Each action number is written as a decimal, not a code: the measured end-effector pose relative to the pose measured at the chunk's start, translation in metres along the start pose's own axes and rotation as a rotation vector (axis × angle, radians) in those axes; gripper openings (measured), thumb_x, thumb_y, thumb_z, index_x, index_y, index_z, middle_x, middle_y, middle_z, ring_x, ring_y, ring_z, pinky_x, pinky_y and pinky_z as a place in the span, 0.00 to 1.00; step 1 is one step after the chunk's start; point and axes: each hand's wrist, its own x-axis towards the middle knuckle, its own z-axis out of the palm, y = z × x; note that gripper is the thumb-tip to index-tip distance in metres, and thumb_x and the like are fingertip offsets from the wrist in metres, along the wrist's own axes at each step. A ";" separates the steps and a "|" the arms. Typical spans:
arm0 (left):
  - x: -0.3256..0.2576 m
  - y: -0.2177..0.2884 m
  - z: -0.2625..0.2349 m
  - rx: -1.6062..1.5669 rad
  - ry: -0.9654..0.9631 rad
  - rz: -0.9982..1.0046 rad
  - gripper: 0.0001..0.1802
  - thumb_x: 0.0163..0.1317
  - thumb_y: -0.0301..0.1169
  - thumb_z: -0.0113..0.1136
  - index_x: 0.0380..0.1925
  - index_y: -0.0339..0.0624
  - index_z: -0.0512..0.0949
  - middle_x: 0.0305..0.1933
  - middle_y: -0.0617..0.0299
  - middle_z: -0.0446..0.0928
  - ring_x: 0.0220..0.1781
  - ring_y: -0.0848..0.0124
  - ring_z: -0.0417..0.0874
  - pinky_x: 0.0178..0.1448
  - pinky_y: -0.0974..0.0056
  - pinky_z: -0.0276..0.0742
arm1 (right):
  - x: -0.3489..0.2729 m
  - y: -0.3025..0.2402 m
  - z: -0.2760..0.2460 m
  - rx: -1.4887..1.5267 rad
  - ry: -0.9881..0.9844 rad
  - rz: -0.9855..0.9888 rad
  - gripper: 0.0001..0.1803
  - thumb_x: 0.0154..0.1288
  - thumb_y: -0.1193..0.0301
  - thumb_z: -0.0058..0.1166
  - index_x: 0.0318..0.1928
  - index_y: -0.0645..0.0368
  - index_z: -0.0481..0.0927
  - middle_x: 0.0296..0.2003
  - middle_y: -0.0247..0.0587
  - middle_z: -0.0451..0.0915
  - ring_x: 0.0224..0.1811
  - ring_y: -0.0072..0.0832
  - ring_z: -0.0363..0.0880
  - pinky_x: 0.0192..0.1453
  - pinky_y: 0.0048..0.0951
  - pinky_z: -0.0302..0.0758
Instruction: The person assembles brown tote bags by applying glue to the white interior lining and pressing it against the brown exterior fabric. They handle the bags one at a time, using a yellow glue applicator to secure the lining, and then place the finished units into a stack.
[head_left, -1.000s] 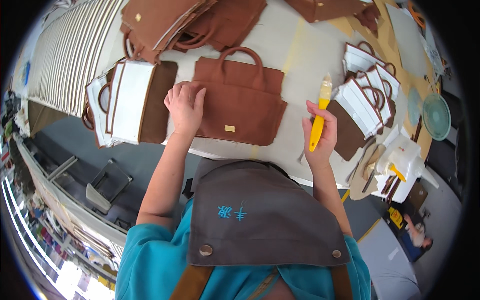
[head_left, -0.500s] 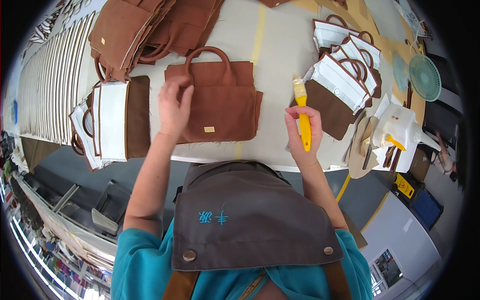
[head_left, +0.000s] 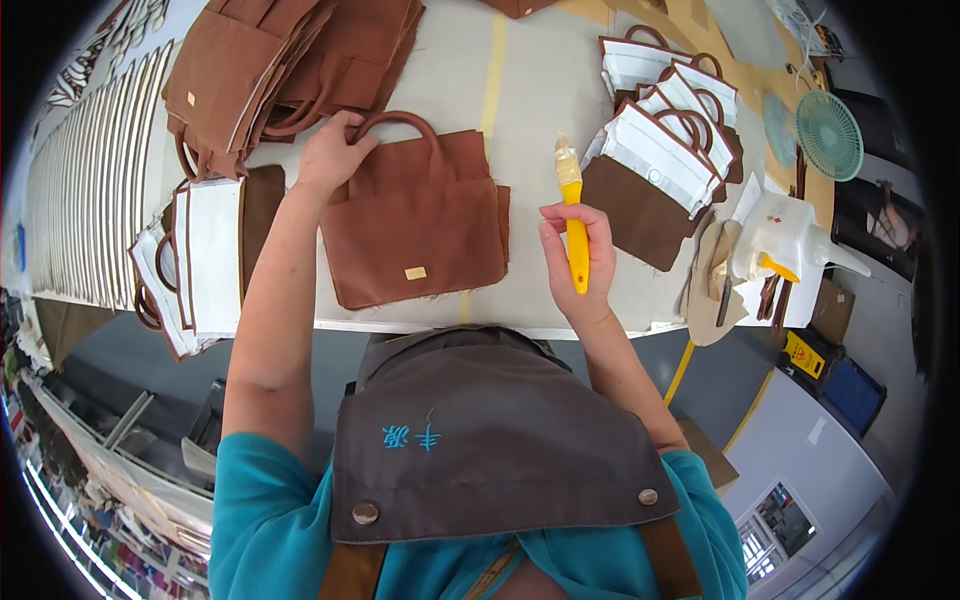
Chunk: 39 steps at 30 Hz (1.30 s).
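Note:
A brown bag piece (head_left: pixel 420 235) with a looped handle and a small gold-coloured plate lies flat in front of me, slightly tilted. My left hand (head_left: pixel 335 155) is at its upper left corner, thumb and fingers closed around the left end of the handle (head_left: pixel 405 118); the fingertips are partly hidden. Held upright in my right hand (head_left: pixel 582 260) is a paintbrush (head_left: pixel 573 205) with a yellow handle, its pale bristles pointing away from me. The brush is right of the bag piece, apart from it.
Brown bag pieces (head_left: pixel 235 75) are stacked at the far left. White-lined pieces with handles lie at left (head_left: pixel 210 255) and right (head_left: pixel 655 140). A white spouted container (head_left: pixel 785 235) with another yellow brush (head_left: pixel 778 268) stands right, near a green fan (head_left: pixel 830 135). The table edge (head_left: pixel 480 328) runs before me.
My left hand has moved up to the handle's left end and closed on it. The bag piece has turned slightly and shifted toward me. My right hand still holds the brush.

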 end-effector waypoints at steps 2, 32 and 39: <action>-0.003 -0.001 -0.006 -0.017 -0.048 -0.018 0.21 0.60 0.40 0.66 0.50 0.41 0.81 0.42 0.55 0.85 0.47 0.58 0.85 0.54 0.56 0.77 | 0.000 0.001 0.000 -0.006 -0.005 0.000 0.13 0.66 0.83 0.58 0.48 0.59 0.75 0.42 0.35 0.82 0.42 0.21 0.81 0.49 0.24 0.77; -0.058 0.031 -0.038 -0.888 -0.344 -0.093 0.20 0.69 0.31 0.52 0.60 0.40 0.75 0.57 0.63 0.76 0.59 0.72 0.73 0.68 0.66 0.64 | 0.033 -0.008 -0.025 0.009 0.183 -0.015 0.11 0.67 0.83 0.57 0.47 0.59 0.77 0.39 0.33 0.81 0.40 0.18 0.79 0.48 0.21 0.76; -0.014 0.084 -0.030 -1.091 -0.373 -0.120 0.20 0.71 0.32 0.52 0.60 0.39 0.75 0.60 0.59 0.76 0.62 0.70 0.74 0.70 0.64 0.66 | 0.021 0.001 -0.080 -0.022 0.349 0.062 0.13 0.67 0.84 0.57 0.48 0.58 0.74 0.43 0.35 0.83 0.43 0.18 0.79 0.50 0.20 0.76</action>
